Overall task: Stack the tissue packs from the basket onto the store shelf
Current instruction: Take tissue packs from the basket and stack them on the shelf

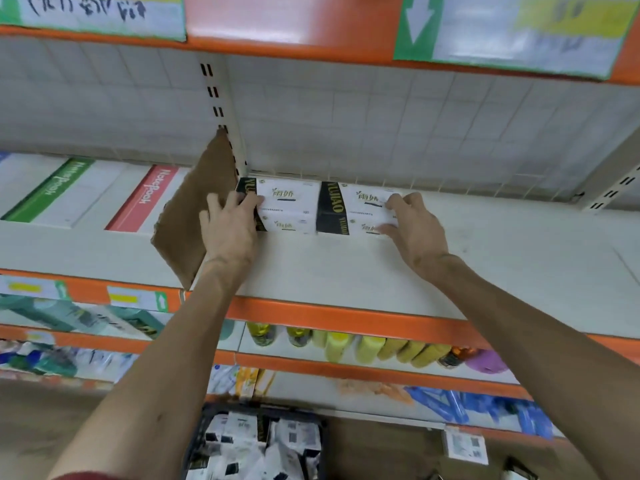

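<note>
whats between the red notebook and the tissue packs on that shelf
A brown cardboard sheet stands tilted as a divider between the red notebook and the tissue packs, with the left hand against it. Head view shows this.

Both hands on tissue packs at back of shelf.
L hand [230, 225] grips left pack [289, 207], just beside cardboard divider [194, 216]; R hand [415, 226] has fingers [398, 202] on right pack [360, 209]. Packs touch side by side on shelf [450, 268]. Basket [256, 441] w/ more packs below, btwn forearms.
</note>
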The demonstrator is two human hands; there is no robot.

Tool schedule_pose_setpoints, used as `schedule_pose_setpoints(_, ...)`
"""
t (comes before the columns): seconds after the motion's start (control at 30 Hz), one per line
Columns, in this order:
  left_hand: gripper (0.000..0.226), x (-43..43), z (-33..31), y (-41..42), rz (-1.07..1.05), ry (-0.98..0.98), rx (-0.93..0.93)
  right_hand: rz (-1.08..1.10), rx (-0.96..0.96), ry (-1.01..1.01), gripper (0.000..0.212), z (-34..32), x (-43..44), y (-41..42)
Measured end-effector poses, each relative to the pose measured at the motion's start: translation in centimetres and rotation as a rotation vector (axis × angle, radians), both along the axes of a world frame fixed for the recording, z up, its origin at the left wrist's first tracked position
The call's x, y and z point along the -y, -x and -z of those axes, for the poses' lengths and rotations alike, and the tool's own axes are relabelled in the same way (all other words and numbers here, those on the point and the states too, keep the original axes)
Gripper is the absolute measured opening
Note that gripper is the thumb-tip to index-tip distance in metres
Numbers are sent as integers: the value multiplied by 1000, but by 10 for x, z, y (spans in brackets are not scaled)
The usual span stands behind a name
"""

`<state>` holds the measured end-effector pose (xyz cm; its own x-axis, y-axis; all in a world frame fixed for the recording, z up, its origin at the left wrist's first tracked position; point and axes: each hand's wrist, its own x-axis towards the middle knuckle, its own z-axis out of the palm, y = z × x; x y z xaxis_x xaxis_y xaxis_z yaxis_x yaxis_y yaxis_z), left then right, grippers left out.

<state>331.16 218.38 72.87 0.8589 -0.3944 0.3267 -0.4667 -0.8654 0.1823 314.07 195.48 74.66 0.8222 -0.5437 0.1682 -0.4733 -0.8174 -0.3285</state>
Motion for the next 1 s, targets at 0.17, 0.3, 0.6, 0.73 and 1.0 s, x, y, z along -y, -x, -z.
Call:
schedule_pose_setpoints(0.17,48,21,7,-31,68,112,-86,23,-30,36,31,3,10,-24)
schedule_pose_setpoints(0.3,66,23,16,-47,168,185,-159,9,-109,2,63,15,19,-36)
schedule_pose_setpoints(0.6,92,5,0,-31,271,246,-457,-9,-28,-278,81,3,16,-42)
schedule_pose_setpoints(0.73,69,-28,-2,22,376,288,-351,97,214,-268,67,14,-27,-2)
schedule_pose_setpoints(1.0,33,-94,14,101,516,320,-424,102,291,-121,40,44,-179,66)
